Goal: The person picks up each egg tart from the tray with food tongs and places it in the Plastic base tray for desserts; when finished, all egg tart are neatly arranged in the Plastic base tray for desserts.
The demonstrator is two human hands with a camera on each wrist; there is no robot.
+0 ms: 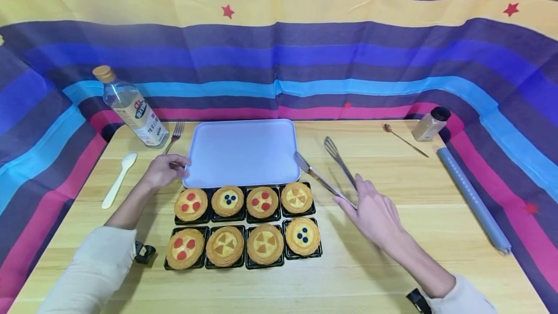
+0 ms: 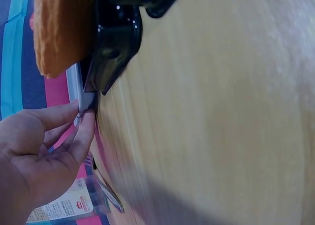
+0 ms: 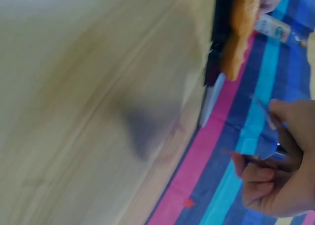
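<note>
At the near left corner of a pale lavender tray (image 1: 244,151), my left hand (image 1: 164,171) pinches the rim between thumb and fingers; the left wrist view shows this grip on the tray edge (image 2: 84,99). My right hand (image 1: 377,214) holds metal tongs (image 1: 320,179), their arms spread apart with nothing between the tips, above the table right of the tray. Directly in front of the tray stand two rows of tarts in black plastic trays. Some bear red pieces, like this tart (image 1: 191,205); others have blueberries (image 1: 302,235) or orange wedges (image 1: 265,244).
Left of the tray are a clear bottle (image 1: 141,115) with a label, a fork (image 1: 176,132) and a white spoon (image 1: 117,183). On the right lie a thin long-handled spoon (image 1: 405,140), a black-capped jar (image 1: 429,126) and a grey roll (image 1: 472,197). Striped cloth hangs around the table.
</note>
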